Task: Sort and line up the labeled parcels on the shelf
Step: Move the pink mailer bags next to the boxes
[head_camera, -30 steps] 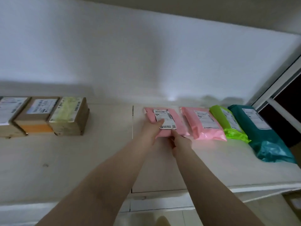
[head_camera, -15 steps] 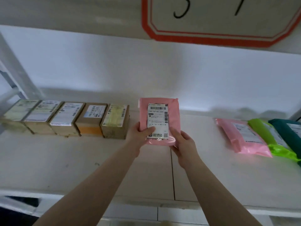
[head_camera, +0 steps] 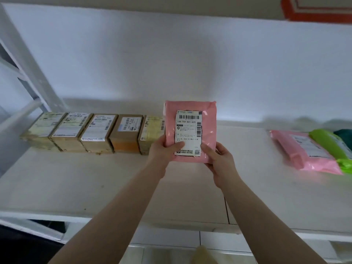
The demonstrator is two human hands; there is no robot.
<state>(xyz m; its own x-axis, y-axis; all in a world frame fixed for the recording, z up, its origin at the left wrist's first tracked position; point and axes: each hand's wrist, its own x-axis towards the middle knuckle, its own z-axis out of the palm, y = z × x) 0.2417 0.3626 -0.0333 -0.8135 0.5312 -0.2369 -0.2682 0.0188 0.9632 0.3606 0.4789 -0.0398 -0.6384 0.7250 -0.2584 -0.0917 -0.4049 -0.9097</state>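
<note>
On a white shelf (head_camera: 57, 180), five labeled cardboard boxes (head_camera: 95, 133) stand side by side in a row at far left. Just right of them, a person holds a pink parcel (head_camera: 190, 130) upright above the shelf, its shipping label (head_camera: 188, 132) facing the camera. The left hand (head_camera: 163, 147) grips the lower left edge, thumb pressed on the label; the right hand (head_camera: 221, 155) pinches the lower right corner, fingers curled behind. At far right lie a second pink mailer (head_camera: 304, 151), a green mailer (head_camera: 331, 143) overlapping it, and a dark teal one (head_camera: 344, 134) barely in view. Held only by its bottom edge, the soft bag could flop or slip from the grip; set down carelessly beside the boxes, it may nudge the nearest box askew or end up in the wrong group.
</note>
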